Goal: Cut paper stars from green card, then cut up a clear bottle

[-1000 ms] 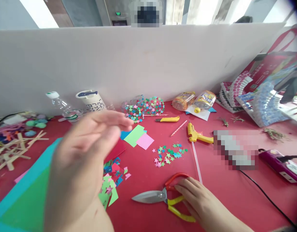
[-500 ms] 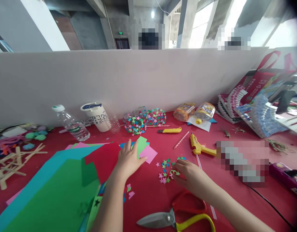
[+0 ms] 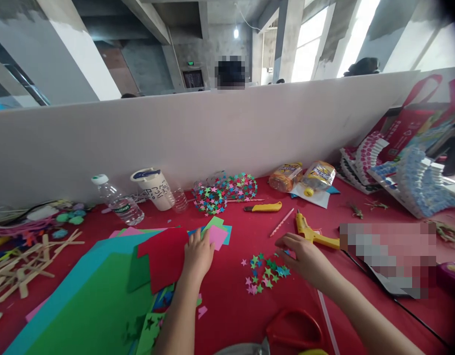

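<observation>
My left hand (image 3: 198,254) is closed on the edge of a pink paper square (image 3: 219,236). Under and beside that square lie a green paper piece (image 3: 215,223) and a blue paper piece (image 3: 227,235). My right hand (image 3: 304,256) hovers at the right edge of a loose pile of small coloured paper stars (image 3: 267,274). Its fingers are slightly bent and apart, and I see nothing held in them. To the left of my left arm, a red paper sheet (image 3: 168,259) overlaps a large green sheet (image 3: 97,301).
Big scissors (image 3: 294,328) lie at the front edge. A yellow glue gun (image 3: 316,235), a yellow utility knife (image 3: 263,207) and star-covered bottles (image 3: 210,199) are farther back. A water bottle (image 3: 120,202) leans by a white cup (image 3: 153,190). Wooden sticks (image 3: 27,268) pile up at left.
The pink square has shifted left to my left hand, whose thumb has drawn in. My right hand has moved right, off the stars, uncovering more of them. The camera view has tilted up slightly.
</observation>
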Demonstrator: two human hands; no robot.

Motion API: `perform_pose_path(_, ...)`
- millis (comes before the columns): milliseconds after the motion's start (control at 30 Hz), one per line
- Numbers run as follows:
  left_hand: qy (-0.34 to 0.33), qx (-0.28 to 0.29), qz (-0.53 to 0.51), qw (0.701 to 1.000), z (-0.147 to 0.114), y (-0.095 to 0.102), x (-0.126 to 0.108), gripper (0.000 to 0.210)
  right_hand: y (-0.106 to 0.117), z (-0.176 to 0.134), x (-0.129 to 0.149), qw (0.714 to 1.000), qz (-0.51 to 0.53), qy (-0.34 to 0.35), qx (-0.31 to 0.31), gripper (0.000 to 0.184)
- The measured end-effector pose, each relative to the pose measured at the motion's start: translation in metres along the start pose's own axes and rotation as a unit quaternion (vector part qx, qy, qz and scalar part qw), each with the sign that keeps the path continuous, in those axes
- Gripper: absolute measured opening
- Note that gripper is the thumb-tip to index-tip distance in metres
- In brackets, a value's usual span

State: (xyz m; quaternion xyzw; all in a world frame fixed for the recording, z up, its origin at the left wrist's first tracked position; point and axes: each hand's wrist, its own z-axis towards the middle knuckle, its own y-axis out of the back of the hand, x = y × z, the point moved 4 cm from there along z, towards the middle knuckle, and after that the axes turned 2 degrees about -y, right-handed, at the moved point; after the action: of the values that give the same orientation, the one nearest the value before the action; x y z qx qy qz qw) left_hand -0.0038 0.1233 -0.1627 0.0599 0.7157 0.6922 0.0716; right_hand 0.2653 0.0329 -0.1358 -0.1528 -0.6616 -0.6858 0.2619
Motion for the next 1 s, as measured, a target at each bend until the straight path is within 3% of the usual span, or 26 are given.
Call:
perform_pose_path(100, -0.016, -0.001, 0.003, 1.000, -0.005, 0.004, -0.007, 0.050, 0.005, -0.005, -0.006, 1.000, -0.001, 0.014, 0.017, 0.016)
perform_pose_path(233, -0.157, 0.048, -0.024, 0.986, -0.021, 0.005, -0.027, 0.047, 0.000, -0.016, -0.006, 0.998, 0.019, 0.049, 0.034, 0.011)
perform_pose_path(300, -0.187, 0.074, -0.023, 0.979, -0.029, 0.003, -0.030, 0.048, -0.002, -0.020, -0.006, 0.998, 0.033, 0.057, 0.025, 0.012)
perform_pose_path(567, -0.060, 0.005, 0.073, 0.995, -0.021, 0.006, -0.007, 0.055, 0.000, -0.020, -0.014, 0.997, 0.045, 0.052, -0.043, 0.017)
perform_pose_path(667, -0.032, -0.015, 0.090, 0.995, -0.019, 0.011, -0.008, 0.060, 0.002, -0.020, -0.013, 0.996, 0.031, 0.046, -0.064, 0.016)
perform_pose_path(833, -0.118, -0.049, -0.026, 0.991, -0.037, 0.024, -0.043, 0.058, 0.001, -0.021, -0.004, 0.997, -0.011, 0.053, -0.046, 0.011)
perform_pose_path(900, -0.159, -0.027, -0.086, 0.983, -0.051, 0.024, -0.056, 0.056, 0.004, -0.021, -0.005, 0.998, -0.033, 0.052, -0.029, 0.014)
perform_pose_path(1000, -0.169, -0.006, -0.122, 0.978, -0.068, 0.019, -0.057, 0.055, 0.012, -0.021, -0.013, 0.998, -0.065, 0.024, -0.011, 0.015)
